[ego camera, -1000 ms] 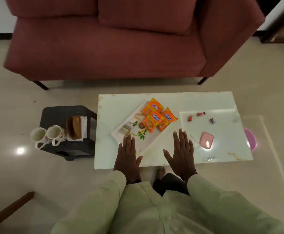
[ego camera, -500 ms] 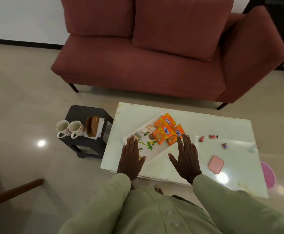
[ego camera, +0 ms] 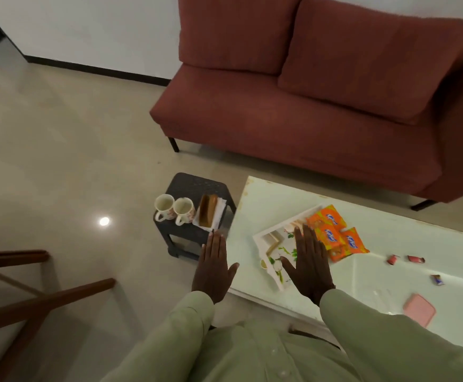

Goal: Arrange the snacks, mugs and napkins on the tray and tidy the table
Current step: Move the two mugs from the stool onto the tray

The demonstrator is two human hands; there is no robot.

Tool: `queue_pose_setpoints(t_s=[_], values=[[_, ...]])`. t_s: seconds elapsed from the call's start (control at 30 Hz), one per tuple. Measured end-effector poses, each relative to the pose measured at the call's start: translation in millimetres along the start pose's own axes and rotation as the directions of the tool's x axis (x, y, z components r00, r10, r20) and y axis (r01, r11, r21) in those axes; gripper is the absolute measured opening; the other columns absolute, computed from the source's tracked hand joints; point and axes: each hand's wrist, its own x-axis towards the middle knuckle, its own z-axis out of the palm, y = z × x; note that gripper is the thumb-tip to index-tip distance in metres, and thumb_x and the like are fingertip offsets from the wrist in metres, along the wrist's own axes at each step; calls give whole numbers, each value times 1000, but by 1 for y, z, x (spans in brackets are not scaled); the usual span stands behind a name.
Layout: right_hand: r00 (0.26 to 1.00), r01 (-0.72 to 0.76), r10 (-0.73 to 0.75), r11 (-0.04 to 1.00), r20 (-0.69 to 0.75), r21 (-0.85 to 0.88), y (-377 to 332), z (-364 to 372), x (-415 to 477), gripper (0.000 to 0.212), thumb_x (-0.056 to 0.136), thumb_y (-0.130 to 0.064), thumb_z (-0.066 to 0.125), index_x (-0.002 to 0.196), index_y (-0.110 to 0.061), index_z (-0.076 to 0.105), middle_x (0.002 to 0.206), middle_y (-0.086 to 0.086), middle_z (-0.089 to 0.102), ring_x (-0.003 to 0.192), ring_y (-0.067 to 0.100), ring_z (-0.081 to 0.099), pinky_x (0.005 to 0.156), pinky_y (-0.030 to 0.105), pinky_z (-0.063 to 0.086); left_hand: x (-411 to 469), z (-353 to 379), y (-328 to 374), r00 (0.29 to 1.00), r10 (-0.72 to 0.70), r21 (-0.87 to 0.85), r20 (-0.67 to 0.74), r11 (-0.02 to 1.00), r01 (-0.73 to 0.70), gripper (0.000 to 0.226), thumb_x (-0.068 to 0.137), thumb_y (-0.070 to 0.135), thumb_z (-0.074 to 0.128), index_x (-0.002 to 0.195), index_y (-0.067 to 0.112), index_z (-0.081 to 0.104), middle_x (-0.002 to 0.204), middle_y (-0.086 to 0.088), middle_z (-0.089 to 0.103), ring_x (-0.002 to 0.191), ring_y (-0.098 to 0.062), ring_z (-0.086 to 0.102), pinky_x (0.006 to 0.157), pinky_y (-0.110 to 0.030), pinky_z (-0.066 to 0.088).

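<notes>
the right hand (ego camera: 309, 267) covers the middle of the tray (ego camera: 275, 245) and its printed pattern. the bench (ego camera: 390, 238) and sofa (ego camera: 321, 106) run off the right edge. lettering on the orange snack packets (ego camera: 335, 234) is too blurred to read.

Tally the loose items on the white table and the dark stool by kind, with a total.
Orange snack packets: 3
Small wrapped candies: 3
Mugs: 2
Napkin holder with napkins: 1
Tray: 1
Pink flat item: 1
Total: 11
</notes>
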Motion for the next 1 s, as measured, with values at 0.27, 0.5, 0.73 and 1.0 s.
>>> queue_pose_setpoints(t_s=[0.27, 0.5, 0.73, 1.0], values=[[1000, 0, -1, 997, 17, 76, -158, 49, 16, 83, 93, -52, 47, 158, -16, 9, 166, 7, 1, 153, 25, 2, 121, 48, 13, 20, -42, -131, 998, 47, -3, 35, 999, -47, 82, 97, 53, 37, 154, 9, -1, 164, -10, -4, 151, -25, -6, 123, -39, 7], [987, 134, -129, 990, 91, -52, -182, 47, 47, 80, 95, -56, 39, 157, -15, 12, 166, 7, 6, 153, 24, 6, 121, 46, 18, 39, -53, -175, 993, -62, -97, 97, 993, 71, 81, 97, 51, 40, 154, 11, -1, 164, -9, -5, 151, -26, -4, 122, -45, 16], [964, 95, -110, 993, 242, 74, -198, 46, 89, 82, 96, -56, 42, 158, -18, 5, 166, 3, 7, 153, 21, 10, 122, 43, 19, 65, -67, -189, 947, -299, -360, 119, 876, 322, 80, 96, 47, 49, 155, 12, 8, 164, -9, 8, 149, -29, 16, 116, -46, 30], [845, -478, 171, 669, 507, 569, -267, 81, 140, 63, 95, -50, 53, 147, -18, 38, 141, -1, 52, 133, 25, 48, 105, 35, 40, 114, -84, -239, 870, -369, -587, 328, 642, 494, 50, 97, 30, 54, 140, 7, 42, 141, -15, 51, 129, -33, 49, 95, -30, 36]])
